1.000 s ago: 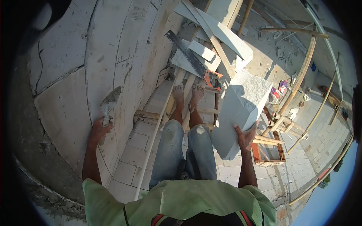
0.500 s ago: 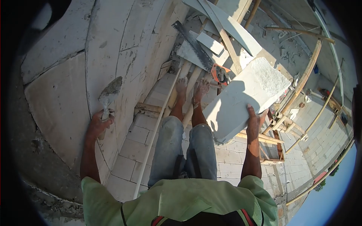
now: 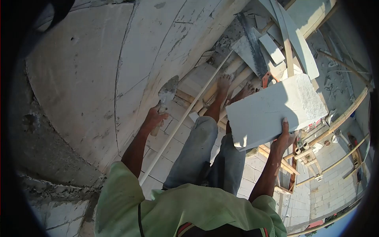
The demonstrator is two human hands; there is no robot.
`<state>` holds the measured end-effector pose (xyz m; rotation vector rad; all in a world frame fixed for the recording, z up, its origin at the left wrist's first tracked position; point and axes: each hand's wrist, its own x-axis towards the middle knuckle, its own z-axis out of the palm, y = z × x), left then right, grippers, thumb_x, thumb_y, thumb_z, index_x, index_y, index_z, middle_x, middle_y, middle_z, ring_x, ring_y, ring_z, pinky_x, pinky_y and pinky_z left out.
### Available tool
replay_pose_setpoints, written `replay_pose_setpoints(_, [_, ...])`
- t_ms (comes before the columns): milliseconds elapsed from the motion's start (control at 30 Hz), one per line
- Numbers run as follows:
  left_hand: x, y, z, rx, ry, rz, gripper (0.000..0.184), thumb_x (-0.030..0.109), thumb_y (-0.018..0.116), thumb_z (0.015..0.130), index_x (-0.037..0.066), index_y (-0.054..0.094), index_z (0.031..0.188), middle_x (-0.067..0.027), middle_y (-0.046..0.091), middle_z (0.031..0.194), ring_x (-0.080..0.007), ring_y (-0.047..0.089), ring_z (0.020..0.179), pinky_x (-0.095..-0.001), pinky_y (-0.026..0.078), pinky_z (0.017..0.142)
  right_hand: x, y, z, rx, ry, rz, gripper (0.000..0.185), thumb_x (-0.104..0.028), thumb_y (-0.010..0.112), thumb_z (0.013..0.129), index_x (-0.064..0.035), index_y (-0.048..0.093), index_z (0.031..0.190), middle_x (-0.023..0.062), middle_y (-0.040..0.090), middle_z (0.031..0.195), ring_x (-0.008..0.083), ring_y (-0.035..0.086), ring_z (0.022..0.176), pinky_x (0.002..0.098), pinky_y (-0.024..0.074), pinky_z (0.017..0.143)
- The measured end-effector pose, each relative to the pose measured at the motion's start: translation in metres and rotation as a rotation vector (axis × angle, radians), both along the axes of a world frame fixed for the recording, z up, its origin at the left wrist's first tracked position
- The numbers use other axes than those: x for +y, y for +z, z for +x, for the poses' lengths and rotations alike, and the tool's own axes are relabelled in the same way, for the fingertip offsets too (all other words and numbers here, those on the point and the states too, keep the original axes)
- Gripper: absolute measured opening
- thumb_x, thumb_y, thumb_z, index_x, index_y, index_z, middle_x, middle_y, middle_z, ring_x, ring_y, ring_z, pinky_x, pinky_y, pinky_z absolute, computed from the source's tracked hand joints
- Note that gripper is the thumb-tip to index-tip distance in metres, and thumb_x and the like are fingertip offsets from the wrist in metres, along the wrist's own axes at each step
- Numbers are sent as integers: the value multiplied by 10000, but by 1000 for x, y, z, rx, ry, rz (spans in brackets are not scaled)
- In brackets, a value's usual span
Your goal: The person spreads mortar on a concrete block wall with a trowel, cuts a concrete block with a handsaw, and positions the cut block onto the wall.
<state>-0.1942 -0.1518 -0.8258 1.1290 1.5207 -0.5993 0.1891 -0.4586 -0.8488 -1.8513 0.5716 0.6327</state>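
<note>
My left hand (image 3: 155, 117) is closed round the handle of a trowel (image 3: 168, 90), whose mortar-smeared blade points up and away. Beside it rises a wall of pale blocks (image 3: 89, 79). In my right hand (image 3: 283, 138) is a large white lightweight concrete block (image 3: 265, 110), gripped at its near edge with the thumb on the top face. The block's far right end is rough and crumbly. My right hand's other fingers are mostly hidden beneath it. Just beyond the block lies a hand saw (image 3: 252, 45) with an orange handle, partly covered by the block.
My bare feet (image 3: 225, 81) stand on bamboo poles (image 3: 209, 93). A long thin pole (image 3: 185, 116) slants along the wall side. Offcuts of block (image 3: 271, 48) and a plank (image 3: 285, 35) lie ahead. Bamboo scaffolding (image 3: 343, 116) runs along the right, high above a lower floor.
My view has swung left toward the wall. The trowel has moved away from the wall face, and the block has turned to lie more crosswise, nearer the saw handle. Both stay held.
</note>
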Motion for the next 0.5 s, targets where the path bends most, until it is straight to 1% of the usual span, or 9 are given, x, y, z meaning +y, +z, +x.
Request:
replay_pose_setpoints(33, [-16,-18,-13,-13,47,4,257,136,696,792,-25,594,963,-76,619,731,-118,548,497,-287,460,465,3,-4,-2,-30,44,-13,752,-172,741,788,110,332,1353,242,542,1200,298,576,1084,375,467,953])
replay_pose_setpoints(100, [-49,-47,-33,15,137,-28,274,151,697,790,-19,576,968,-81,618,731,-127,557,499,-294,470,467,12,-5,-6,-51,73,-62,638,-184,728,816,108,447,1310,216,580,1186,277,576,1087,384,456,954])
replay_pose_setpoints(233, [-101,-96,-50,60,327,-93,348,196,692,796,-12,521,1016,-104,614,759,-162,587,518,-313,496,471,57,9,-4,-115,302,-191,990,-271,765,781,147,163,1445,313,373,1408,357,440,1263,447,317,1090])
replay_pose_setpoints(267, [-112,-104,-53,75,346,-92,348,196,692,796,-12,521,1016,-104,614,759,-162,587,518,-313,496,471,56,4,-3,-166,425,-293,1018,-277,770,775,137,135,1454,309,320,1440,364,402,1293,453,316,1092])
replay_pose_setpoints(333, [-131,-122,-57,58,479,-159,382,222,670,818,-14,505,1070,-127,615,814,-188,598,534,-324,508,478,58,-1,2,-254,676,-474,1063,-311,785,757,123,118,1463,301,232,1484,383,300,1359,472,297,1106])
replay_pose_setpoints(400, [-153,-141,-64,80,548,-169,374,239,658,827,-13,519,1066,-127,620,822,-195,612,552,-327,521,483,55,-18,4,-377,769,-452,1049,-312,808,740,111,172,1460,305,246,1478,390,277,1369,495,248,1130])
replay_pose_setpoints(433, [-163,-150,-66,93,598,-187,368,256,645,835,-12,533,1062,-126,625,829,-203,627,570,-330,535,488,57,-22,4,-397,824,-501,1045,-309,812,737,109,182,1459,305,245,1478,390,275,1371,498,240,1134])
replay_pose_setpoints(467, [-173,-160,-69,158,571,-202,361,270,632,844,-1,540,1065,-126,621,839,-218,638,607,-354,553,514,59,-26,4,-419,878,-552,1041,-307,817,734,107,192,1457,306,244,1479,390,273,1373,501,232,1137])
replay_pose_setpoints(500, [-186,-171,-75,165,581,-209,361,270,632,844,-1,540,1065,-126,621,839,-218,638,607,-354,553,514,63,-31,2,-469,920,-471,1047,-317,827,724,100,206,1457,306,236,1485,392,260,1383,509,219,1142])
